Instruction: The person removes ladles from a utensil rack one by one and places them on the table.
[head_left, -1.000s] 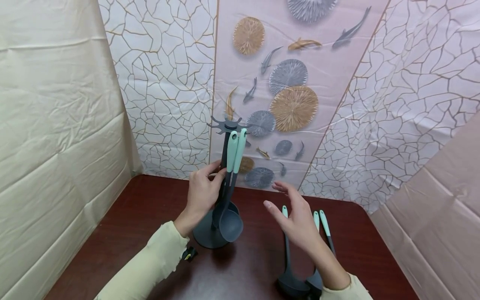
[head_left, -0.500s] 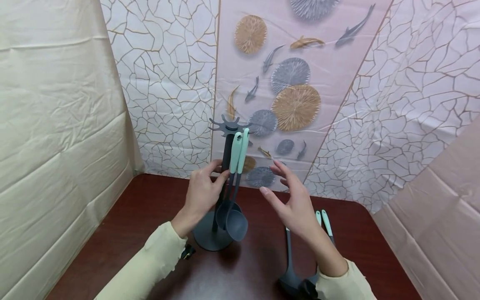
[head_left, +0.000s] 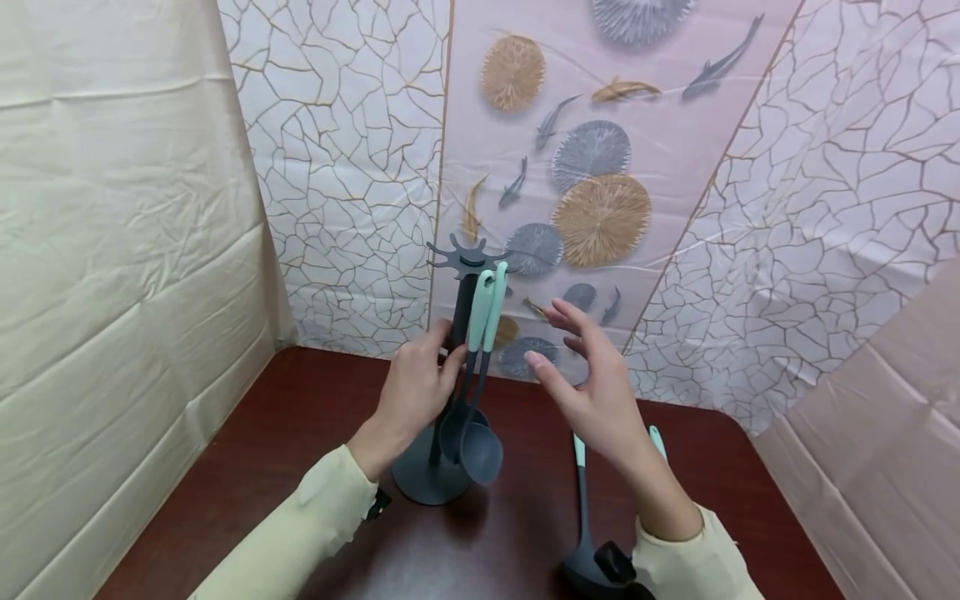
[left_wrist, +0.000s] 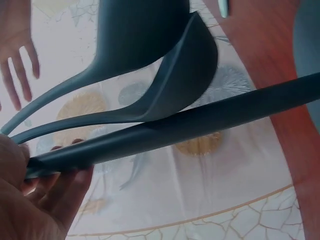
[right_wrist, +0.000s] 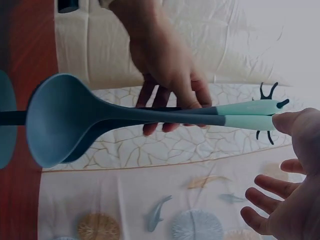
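Note:
A dark grey utensil stand (head_left: pixel 431 479) with a round base and a ring of hooks rises from the table. My left hand (head_left: pixel 412 379) grips its pole (left_wrist: pixel 200 122) partway up, fingers curled behind it. Two ladles with mint-green handles hang close together on the stand's right side: a front ladle (head_left: pixel 482 454) and a rear ladle (head_left: pixel 452 433) partly covered by it. My left thumb lies close to their shafts; whether it touches them I cannot tell. To the right of the handles, my right hand (head_left: pixel 600 400) is raised with fingers spread, holding nothing.
Under my right forearm, a dark utensil with a mint handle (head_left: pixel 583 500) lies on the reddish-brown table (head_left: pixel 300 433). Another mint handle (head_left: pixel 657 440) shows beyond the wrist. Patterned cloth (head_left: pixel 352 167) hangs behind the table.
The two ladles have turned or swung slightly on the stand, the front bowl shifting right. My right hand has risen a little. The left hand keeps its grip on the pole.

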